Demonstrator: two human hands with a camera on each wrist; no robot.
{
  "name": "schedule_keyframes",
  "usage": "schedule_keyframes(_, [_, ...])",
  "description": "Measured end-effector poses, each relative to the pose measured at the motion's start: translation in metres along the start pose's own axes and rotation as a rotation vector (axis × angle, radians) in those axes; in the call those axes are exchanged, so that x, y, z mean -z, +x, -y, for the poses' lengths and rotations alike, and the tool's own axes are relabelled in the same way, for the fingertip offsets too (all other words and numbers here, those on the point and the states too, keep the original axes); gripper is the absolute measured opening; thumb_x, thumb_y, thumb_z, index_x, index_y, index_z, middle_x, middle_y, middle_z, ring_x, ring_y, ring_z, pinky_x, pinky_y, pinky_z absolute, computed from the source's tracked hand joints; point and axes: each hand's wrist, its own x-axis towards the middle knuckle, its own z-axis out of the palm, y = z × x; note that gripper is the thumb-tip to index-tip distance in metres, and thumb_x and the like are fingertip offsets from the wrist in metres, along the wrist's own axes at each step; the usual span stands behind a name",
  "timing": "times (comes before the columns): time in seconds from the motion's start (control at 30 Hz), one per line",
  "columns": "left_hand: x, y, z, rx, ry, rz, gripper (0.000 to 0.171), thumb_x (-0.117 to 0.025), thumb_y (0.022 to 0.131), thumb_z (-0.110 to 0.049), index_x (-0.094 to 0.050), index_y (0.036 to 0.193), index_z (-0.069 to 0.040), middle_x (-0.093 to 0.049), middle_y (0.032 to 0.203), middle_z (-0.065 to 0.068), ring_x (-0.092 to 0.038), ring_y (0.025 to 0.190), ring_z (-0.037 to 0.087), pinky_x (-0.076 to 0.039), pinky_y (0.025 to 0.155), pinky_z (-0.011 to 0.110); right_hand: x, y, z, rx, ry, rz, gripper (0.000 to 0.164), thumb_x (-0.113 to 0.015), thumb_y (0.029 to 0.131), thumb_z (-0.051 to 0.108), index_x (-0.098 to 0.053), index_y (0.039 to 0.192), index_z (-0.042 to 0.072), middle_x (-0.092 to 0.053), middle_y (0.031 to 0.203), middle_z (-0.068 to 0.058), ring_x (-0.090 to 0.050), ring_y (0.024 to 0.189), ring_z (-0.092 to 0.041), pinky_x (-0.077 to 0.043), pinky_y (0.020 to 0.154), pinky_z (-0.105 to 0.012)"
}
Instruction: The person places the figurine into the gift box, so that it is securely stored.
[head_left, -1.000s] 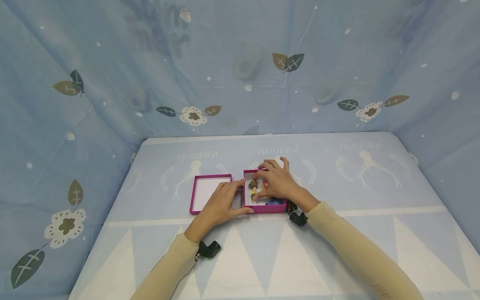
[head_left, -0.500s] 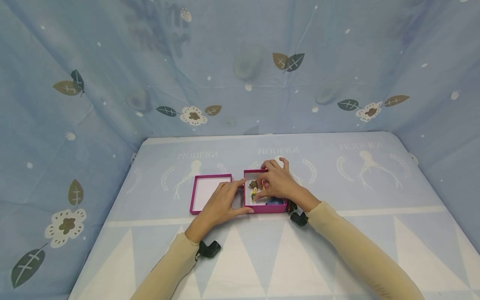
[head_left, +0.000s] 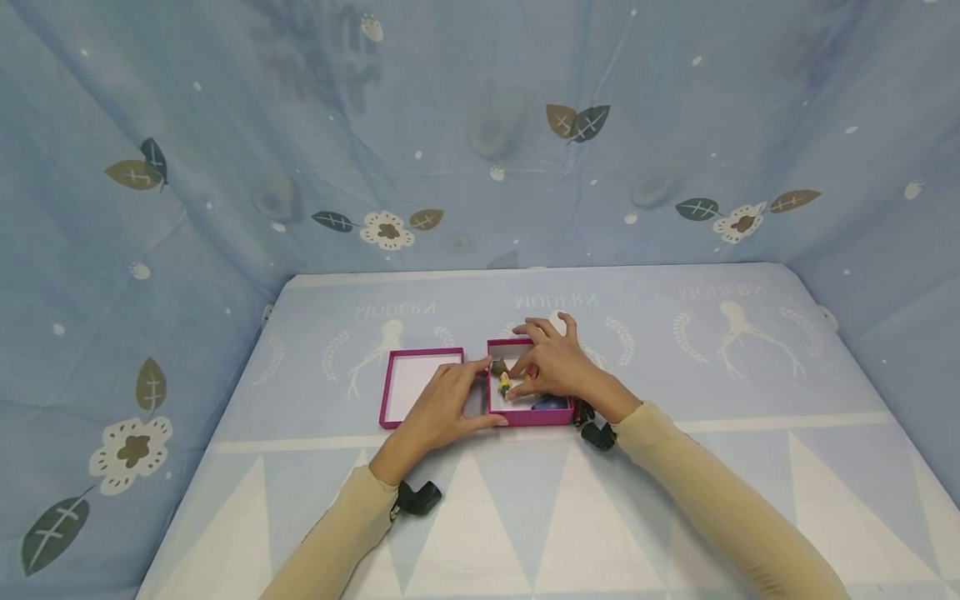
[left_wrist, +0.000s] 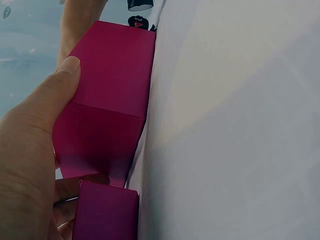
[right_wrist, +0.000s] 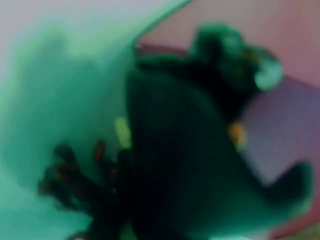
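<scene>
A magenta box with a white inside sits mid-table and holds small figurines. My left hand grips its left end. In the left wrist view, the thumb presses the front wall while the fingers reach round the side. My right hand reaches in from the right, thumb and index finger spread, fingertips right at a small yellow-and-green figurine. Above that figurine lies a brownish figurine against the left wall. A blue thing shows at the front right. Something red is partly hidden under the right hand.
Left of the box lies a shallow magenta-edged lid, its white inside facing up. Black wrist cameras are worn on both wrists. The patterned table backs onto a blue curtain. The right wrist view is dark and blurred.
The brownish figurine and the yellow-and-green one have shifted left inside the box. My right index finger drew back, then reached left again. The left hand and box have stayed put.
</scene>
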Motion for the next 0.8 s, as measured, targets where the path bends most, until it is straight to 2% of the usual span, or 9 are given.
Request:
schedule_keyframes(0.23, [0.000, 0.000, 0.001, -0.010, 0.004, -0.004, 0.096, -0.071, 0.077, -0.066, -0.041, 0.147, -0.008, -0.057, 0.139, 0.003, -0.056, 0.121, 0.022, -0.039, 0.108, 0.040, 0.004, -0.001, 0.000, 0.048, -0.025, 0.035, 0.038, -0.075, 0.073, 0.063, -0.079, 0.098, 0.035, -0.043, 0.152, -0.010, -0.026, 0.146, -0.035, -0.009, 0.109, -0.072])
schedule_keyframes(0.5, [0.000, 0.000, 0.001, -0.011, 0.011, 0.000, 0.096, -0.070, 0.077, -0.066, -0.041, 0.147, -0.008, -0.057, 0.140, 0.004, -0.056, 0.122, 0.022, -0.039, 0.108, 0.040, 0.007, -0.001, -0.002, 0.092, -0.036, 0.063, 0.040, -0.072, 0.074, 0.064, -0.078, 0.101, 0.036, -0.035, 0.157, -0.010, -0.019, 0.149, -0.035, -0.008, 0.109, -0.073])
schedule_keyframes(0.8, [-0.001, 0.000, 0.001, -0.017, 0.016, -0.006, 0.096, -0.069, 0.077, -0.068, -0.042, 0.147, -0.009, -0.056, 0.141, 0.003, -0.056, 0.121, 0.021, -0.039, 0.107, 0.039, 0.013, -0.001, -0.002, 0.124, -0.052, 0.138, 0.040, -0.068, 0.079, 0.064, -0.077, 0.105, 0.036, -0.026, 0.161, -0.011, -0.012, 0.150, -0.037, -0.006, 0.110, -0.073])
